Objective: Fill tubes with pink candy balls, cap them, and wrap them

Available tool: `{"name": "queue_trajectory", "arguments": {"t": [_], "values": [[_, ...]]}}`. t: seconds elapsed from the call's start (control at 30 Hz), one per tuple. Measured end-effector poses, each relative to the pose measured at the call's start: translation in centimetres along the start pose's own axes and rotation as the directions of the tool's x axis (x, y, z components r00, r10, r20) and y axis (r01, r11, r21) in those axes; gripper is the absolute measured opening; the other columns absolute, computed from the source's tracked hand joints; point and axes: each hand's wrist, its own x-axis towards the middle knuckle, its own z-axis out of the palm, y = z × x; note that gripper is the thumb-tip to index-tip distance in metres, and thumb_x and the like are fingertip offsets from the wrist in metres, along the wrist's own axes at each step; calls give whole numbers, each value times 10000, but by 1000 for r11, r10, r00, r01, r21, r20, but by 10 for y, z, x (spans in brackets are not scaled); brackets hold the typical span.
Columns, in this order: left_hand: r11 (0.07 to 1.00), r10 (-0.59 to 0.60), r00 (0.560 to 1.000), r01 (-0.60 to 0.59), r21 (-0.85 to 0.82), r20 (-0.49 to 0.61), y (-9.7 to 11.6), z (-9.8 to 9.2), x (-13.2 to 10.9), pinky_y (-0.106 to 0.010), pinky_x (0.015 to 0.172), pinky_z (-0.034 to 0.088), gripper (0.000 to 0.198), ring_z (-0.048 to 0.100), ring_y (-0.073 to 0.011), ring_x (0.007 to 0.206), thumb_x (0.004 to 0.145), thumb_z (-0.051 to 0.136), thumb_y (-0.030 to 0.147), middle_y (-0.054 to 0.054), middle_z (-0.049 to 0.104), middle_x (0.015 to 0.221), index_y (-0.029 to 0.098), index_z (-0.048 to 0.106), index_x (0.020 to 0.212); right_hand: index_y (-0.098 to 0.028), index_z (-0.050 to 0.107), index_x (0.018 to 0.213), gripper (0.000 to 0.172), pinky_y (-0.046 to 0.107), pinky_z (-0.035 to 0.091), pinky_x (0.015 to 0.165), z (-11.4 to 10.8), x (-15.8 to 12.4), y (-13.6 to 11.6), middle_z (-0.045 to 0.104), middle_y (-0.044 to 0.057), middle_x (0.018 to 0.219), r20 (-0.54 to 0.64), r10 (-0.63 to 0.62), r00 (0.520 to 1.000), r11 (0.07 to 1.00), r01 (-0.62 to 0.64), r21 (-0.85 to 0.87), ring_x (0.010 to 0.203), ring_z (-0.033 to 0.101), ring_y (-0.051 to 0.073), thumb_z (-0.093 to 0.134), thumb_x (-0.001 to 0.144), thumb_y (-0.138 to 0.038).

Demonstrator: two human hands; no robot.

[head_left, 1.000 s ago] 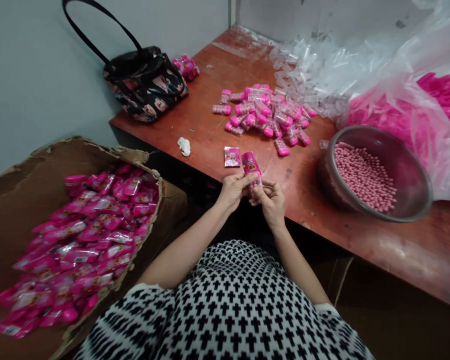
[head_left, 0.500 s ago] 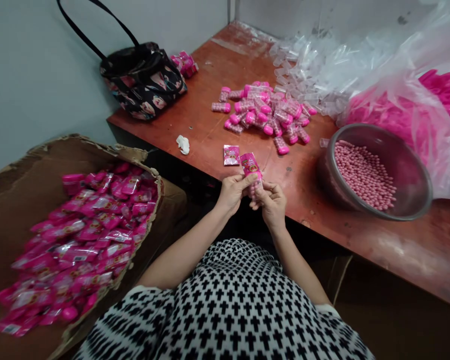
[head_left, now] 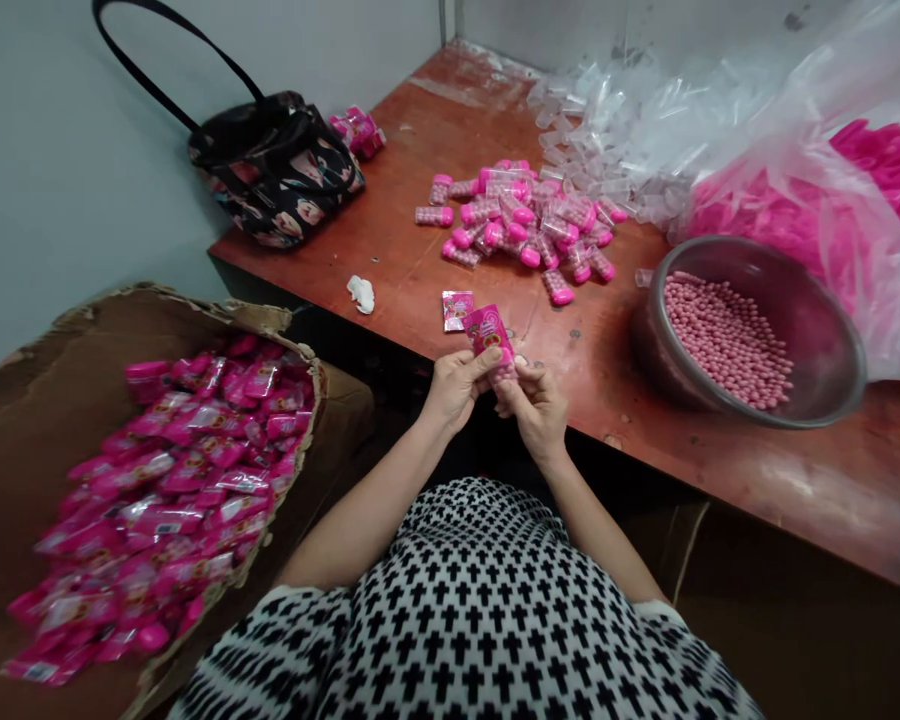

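In front of my body at the table's edge, my left hand [head_left: 452,392] is closed on a printed pink packet [head_left: 486,328], thumb on its face. My right hand [head_left: 538,408] pinches the lower end of a small clear tube of pink balls, mostly covered by my fingers and the packet. How far the tube sits inside the packet I cannot tell. Just behind, another flat pink packet [head_left: 456,309] lies on the table. Farther back is a heap of filled tubes with pink caps [head_left: 525,215].
A grey bowl [head_left: 832,385] of pink balls [head_left: 727,340] stands at right. Behind it are a plastic bag of pink pieces [head_left: 780,225] and clear tubes [head_left: 615,130]. At left are a cardboard box [head_left: 22,400] of pink packs [head_left: 172,490] and a floral bag [head_left: 277,175].
The packet has come down over more of the tube between my hands, and it is tilted further left. The camera view has shifted slightly.
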Motion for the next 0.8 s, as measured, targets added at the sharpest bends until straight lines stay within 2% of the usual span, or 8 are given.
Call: {"name": "queue_trajectory", "arguments": {"t": [0.1, 0.23, 0.33, 0.4, 0.5, 0.57, 0.7, 0.8], "values": [[1000, -1, 1000, 0, -14, -25, -1, 3, 0, -225, 510, 473, 290, 575, -103, 508, 560, 808, 296, -28, 626, 582, 83, 626, 635, -219, 571, 944, 272, 197, 527, 442, 2, -3, 3, 697, -16, 788, -29, -87, 996, 994, 85, -75, 504, 614, 84, 705, 729, -318], [997, -67, 992, 63, 43, 111, -2, 3, -5, -224, 371, 394, 305, 488, -93, 379, 609, 773, 326, -7, 551, 476, 93, 586, 548, -210, 514, 909, 267, 192, 497, 365, 6, -2, -1, 681, -41, 647, 12, 61, 998, 989, -62, 137, 420, 601, 99, 680, 755, -350], [992, -112, 976, 100, 74, 185, -2, 3, -9, -247, 344, 389, 322, 457, -99, 340, 616, 766, 338, 1, 517, 440, 97, 577, 516, -211, 477, 873, 306, 182, 485, 340, 7, 0, -4, 660, -57, 587, 11, 125, 992, 958, -124, 260, 394, 598, 105, 695, 737, -377], [994, -88, 985, 76, 81, 148, -1, 2, -9, -233, 360, 394, 294, 474, -93, 367, 601, 781, 324, -5, 543, 468, 86, 614, 556, -213, 485, 887, 322, 198, 521, 382, 6, 0, -6, 665, -58, 607, 24, 125, 992, 955, -126, 267, 424, 615, 108, 706, 723, -381], [998, -34, 999, 33, 46, 26, -1, 1, -7, -211, 458, 449, 282, 543, -88, 468, 544, 822, 298, -24, 605, 540, 81, 653, 604, -214, 538, 984, 362, 263, 601, 556, -1, -1, -7, 700, -26, 759, 110, 109, 988, 961, -133, 241, 585, 675, 125, 722, 706, -355], [999, -37, 999, 37, 20, -14, -3, 0, -7, -220, 539, 486, 291, 579, -95, 527, 518, 837, 295, -36, 633, 578, 81, 658, 601, -213, 563, 1021, 391, 292, 612, 645, -6, 0, -8, 703, -11, 841, 147, 112, 983, 962, -144, 233, 685, 690, 136, 734, 691, -335], [997, -73, 997, 73, 17, -1, -11, -1, -13, -238, 558, 487, 293, 585, -103, 541, 533, 831, 304, -41, 641, 591, 76, 662, 601, -207, 560, 843, 307, 276, 603, 573, -5, 6, -6, 672, -47, 698, 83, 129, 988, 964, -144, 225, 593, 666, 123, 764, 649, -327], [996, -83, 996, 83, 21, 19, -8, -5, -23, -247, 568, 486, 288, 580, -102, 535, 557, 822, 309, -39, 637, 586, 77, 657, 603, -207, 513, 770, 316, 236, 569, 487, 4, 10, -7, 645, -65, 615, 110, 143, 984, 967, -163, 196, 498, 631, 108, 773, 636, -326]]}}
